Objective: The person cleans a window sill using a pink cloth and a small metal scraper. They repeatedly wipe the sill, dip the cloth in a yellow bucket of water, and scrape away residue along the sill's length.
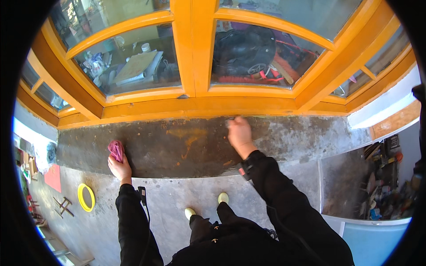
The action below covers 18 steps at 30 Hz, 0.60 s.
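Note:
My left hand [120, 169] grips a wadded pink-purple cloth [116, 150] at the left part of a window sill [153, 149]. The sill looks like dark, wet concrete, with orange paint marks [188, 134] across its middle. Close to the foot of the orange window frame [199, 105], my right hand [240, 133] is curled over the sill and blurred. A small greyish object [229, 123] shows at its fingertips, too smeared to name. Right of that hand the sill turns paler and patchy.
Glass panes [133, 60] rise behind the sill, with a black bag [248, 50] visible through one. On the concrete floor [166, 199] at left are a yellow ring-shaped item [79, 197] and a small wooden stool [62, 206]. A dark-topped surface [342, 186] with clutter stands at right.

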{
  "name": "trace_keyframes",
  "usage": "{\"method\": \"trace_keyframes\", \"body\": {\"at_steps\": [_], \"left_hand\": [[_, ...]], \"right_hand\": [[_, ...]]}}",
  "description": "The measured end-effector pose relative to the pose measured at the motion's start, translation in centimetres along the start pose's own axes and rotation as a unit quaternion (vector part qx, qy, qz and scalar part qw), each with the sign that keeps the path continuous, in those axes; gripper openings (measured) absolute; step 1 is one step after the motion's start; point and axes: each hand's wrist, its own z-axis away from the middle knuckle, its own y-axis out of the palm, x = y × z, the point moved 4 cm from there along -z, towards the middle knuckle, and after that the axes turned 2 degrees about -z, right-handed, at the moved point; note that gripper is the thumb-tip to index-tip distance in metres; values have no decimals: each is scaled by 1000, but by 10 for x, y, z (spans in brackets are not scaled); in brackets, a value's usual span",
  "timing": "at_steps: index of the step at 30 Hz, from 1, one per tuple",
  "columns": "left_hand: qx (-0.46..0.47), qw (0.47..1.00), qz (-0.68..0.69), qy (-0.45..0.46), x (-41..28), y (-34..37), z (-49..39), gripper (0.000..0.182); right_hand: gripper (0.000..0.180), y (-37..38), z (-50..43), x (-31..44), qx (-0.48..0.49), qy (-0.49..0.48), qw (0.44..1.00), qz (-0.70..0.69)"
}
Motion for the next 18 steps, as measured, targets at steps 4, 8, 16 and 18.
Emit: {"method": "trace_keyframes", "body": {"at_steps": [4, 8, 16, 18], "left_hand": [[3, 1000, -7, -5, 2, 1, 0, 42], [4, 1000, -8, -10, 1, 1, 0, 42], [-6, 1000, -4, -8, 0, 0, 0, 42], [-2, 1000, -7, -9, 2, 1, 1, 43]], "right_hand": [[9, -42, 12, -108, -41, 193, 965, -171], [5, -54, 25, -44, 11, 108, 994, -23], [6, -84, 64, -25, 94, 156, 967, -181], [7, -92, 63, -50, 63, 234, 950, -198]]}}
